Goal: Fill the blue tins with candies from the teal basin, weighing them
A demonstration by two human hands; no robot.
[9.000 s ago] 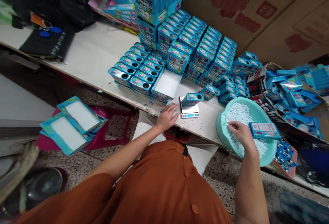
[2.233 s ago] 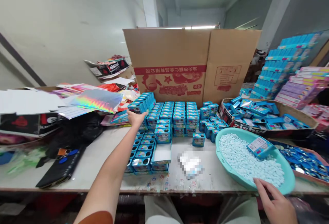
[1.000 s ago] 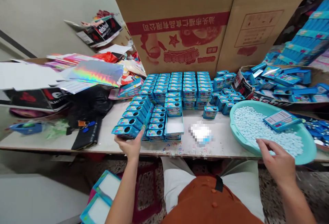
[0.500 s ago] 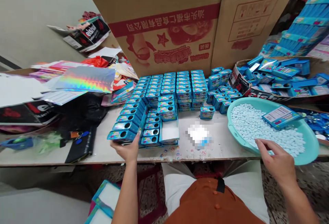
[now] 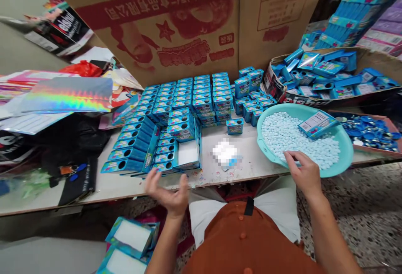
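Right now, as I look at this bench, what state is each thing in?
Left hand: open, empty, fingers spread.
Right hand: fingers curled at the basin's rim.
Teal basin: filled with candies.
Pale blue candies: loose, heaped.
Printed blue box: lying tilted on the candies.
Single blue tin: standing apart on the bench.
Open display carton: empty, white inside showing.

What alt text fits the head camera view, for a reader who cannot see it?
A person's right hand rests at the rim of a turquoise basin of pale blue candies, while the open left hand hovers beside rows of blue tins.
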